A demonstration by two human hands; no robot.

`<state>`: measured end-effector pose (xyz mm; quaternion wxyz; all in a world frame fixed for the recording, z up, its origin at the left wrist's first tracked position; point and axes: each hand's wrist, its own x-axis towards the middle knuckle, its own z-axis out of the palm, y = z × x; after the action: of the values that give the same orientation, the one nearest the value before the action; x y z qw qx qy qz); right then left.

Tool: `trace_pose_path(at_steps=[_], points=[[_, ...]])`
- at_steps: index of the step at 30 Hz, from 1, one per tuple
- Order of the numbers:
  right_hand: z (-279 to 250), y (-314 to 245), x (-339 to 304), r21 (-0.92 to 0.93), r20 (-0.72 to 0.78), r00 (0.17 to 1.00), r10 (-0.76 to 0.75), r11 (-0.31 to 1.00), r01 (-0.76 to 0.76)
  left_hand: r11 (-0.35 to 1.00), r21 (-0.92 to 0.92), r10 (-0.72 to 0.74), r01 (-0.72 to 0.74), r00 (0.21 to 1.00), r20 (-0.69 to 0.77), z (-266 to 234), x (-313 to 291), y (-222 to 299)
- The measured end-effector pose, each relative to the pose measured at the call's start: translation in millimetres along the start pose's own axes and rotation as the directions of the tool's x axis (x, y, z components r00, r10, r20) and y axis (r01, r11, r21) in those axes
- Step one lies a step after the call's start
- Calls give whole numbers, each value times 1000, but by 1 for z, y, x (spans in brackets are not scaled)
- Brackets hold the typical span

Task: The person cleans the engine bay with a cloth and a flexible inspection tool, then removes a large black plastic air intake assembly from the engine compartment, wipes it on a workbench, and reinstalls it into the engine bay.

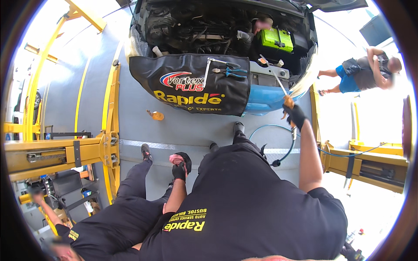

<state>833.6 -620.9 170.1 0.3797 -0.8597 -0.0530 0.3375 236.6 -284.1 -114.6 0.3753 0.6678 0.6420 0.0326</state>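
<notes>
My right hand [297,116], in a black glove, is closed around the orange handle of an air blow gun [275,77]. Its long thin nozzle points up over the front edge of the engine bay, towards the lime-green battery [277,40] and apart from it. A blue hose [285,152] hangs in a loop beside that hand. Low on my left side, my gloved left hand [179,172] grips a crumpled pink rag [176,159], with something black next to it. On the black fender cover [152,80] lie a chrome ratchet [207,71] and pliers with blue handles [230,72].
The car's hood is up over the engine [204,30]. An orange bottle [156,115] is on the grey floor. Yellow lift arms [56,154] flank me on both sides. One co-worker [109,217] is close on my left; another person [359,74] stands at the right.
</notes>
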Motion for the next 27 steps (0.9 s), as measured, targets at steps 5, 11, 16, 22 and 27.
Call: trace_pose_path(at_steps=[5, 11, 16, 22, 27], points=[[73, 51, -41, -25, 138, 989, 51, 999, -48, 999, 47, -3, 4, 999, -32, 0, -24, -10], [75, 84, -14, 20, 165, 986, -8, 1000, 4, 903, 365, 190, -226, 973, 131, 3, -57, -53], [51, 17, 88, 290, 48, 953, -300, 917, 274, 932, 337, 136, -135, 990, 20, 0, -100, -46], [57, -59, 274, 513, 197, 949, -248, 851, 117, 996, 75, -39, 51, 987, -155, 0, -159, 59], [62, -79, 372, 242, 122, 890, -439, 883, 403, 987, 82, -120, 137, 976, -184, 11, -216, 115]])
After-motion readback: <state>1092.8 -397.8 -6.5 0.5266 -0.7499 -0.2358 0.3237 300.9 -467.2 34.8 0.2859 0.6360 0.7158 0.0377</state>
